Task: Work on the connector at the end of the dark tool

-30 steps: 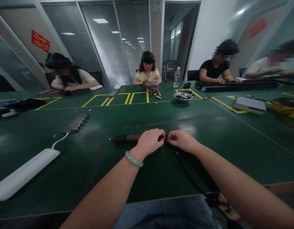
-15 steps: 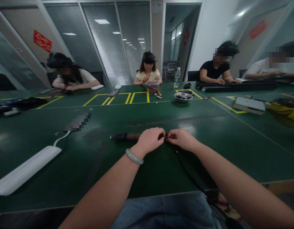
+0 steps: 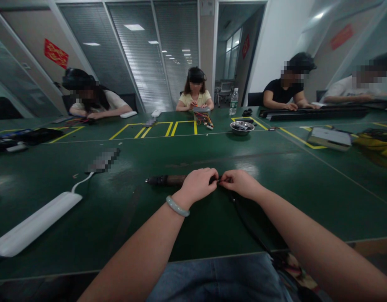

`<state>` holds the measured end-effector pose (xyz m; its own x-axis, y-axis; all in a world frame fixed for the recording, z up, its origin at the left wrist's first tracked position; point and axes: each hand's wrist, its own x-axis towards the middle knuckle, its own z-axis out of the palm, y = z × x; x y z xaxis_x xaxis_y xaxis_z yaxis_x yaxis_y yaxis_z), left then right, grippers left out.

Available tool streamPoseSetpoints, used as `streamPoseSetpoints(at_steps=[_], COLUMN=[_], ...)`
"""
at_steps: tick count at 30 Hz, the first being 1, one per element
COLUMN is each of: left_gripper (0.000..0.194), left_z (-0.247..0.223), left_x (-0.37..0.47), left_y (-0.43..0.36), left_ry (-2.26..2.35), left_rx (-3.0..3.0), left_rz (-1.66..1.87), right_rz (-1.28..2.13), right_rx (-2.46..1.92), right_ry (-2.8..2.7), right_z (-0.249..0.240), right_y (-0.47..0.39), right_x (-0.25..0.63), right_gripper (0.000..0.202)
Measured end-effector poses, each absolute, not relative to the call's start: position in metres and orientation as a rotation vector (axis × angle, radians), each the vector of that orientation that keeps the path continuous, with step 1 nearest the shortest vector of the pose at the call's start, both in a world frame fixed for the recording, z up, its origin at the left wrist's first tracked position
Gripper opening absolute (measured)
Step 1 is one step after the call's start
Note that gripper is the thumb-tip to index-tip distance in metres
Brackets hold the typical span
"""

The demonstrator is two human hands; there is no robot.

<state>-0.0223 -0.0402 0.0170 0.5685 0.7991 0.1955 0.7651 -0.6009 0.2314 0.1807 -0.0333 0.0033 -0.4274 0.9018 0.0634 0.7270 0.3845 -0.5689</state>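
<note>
So the black cable (image 3: 248,224) runs up from the near edge of the green tabletop (image 3: 193,235) to the right hand (image 3: 242,183), whose fingers are pinched together on something too small to make out, right by the left hand (image 3: 198,184). The left one's fingers are curled round the right end of the dark cylindrical tool (image 3: 168,180), which lies mid-table pointing left. Further off, right of center, there's a metal bowl (image 3: 241,128) of dark bits.
</note>
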Motion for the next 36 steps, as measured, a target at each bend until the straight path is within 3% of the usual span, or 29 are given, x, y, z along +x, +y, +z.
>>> streamPoseSetpoints(at_steps=[36], left_gripper=[0.021], left_z=[0.0169], left_x=[-0.0250], left_y=[-0.0384], left_ry=[1.450], left_rx=[2.596], left_rz=[0.430], right_rz=[0.660], right_rx=[-1.414], right_ry=[-2.273], right_z=[0.0016], right_y=[-0.0330], right_x=[0.1806], right_gripper=[0.015])
